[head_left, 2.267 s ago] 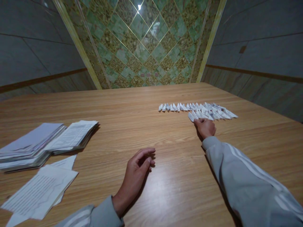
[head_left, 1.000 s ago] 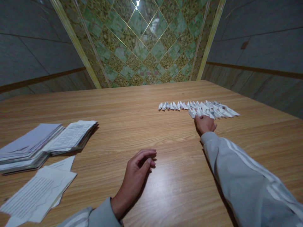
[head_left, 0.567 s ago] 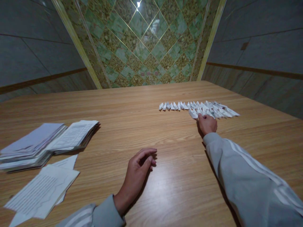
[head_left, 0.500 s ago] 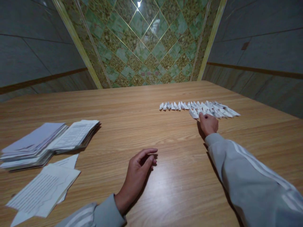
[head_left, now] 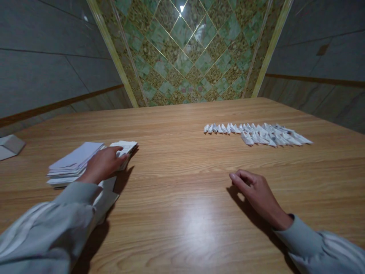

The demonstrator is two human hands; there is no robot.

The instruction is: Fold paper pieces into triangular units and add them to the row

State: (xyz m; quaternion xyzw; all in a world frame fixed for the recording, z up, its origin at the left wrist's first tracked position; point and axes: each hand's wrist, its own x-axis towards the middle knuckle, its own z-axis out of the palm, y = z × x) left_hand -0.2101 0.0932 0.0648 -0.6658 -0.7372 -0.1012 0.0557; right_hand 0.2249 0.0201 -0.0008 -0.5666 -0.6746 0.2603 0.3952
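Head view. The left hand [head_left: 104, 165] is reaching across the papers at the left of the counter [head_left: 171, 160]. Its grip is standing partly open, thumb and forefinger parting above the right paper stack [head_left: 126, 144]; whether the fingertips are touching the top sheet cannot be told. The left paper stack [head_left: 74, 155], topped by a pale lilac sheet, is lying just beside it, partly behind the hand. Loose sheets [head_left: 107, 196] are showing from under the left sleeve [head_left: 48, 232], on the near side of the stacks.

The right hand [head_left: 258, 194] is hovering or resting over the middle right of the counter, casting a shadow to its left. Its grip is curling loosely, the thumb lying close to the forefinger, with nothing showing in it; whether the tips are meeting cannot be told.

Beyond this hand, well apart from it, the folded papers [head_left: 256, 134] are standing in two close rows, points upward; the back row is extending farther left than the front one. A white box [head_left: 11, 146] is sitting at the left edge, partly cut off. A patterned green wall [head_left: 182, 53] is rising behind the counter.
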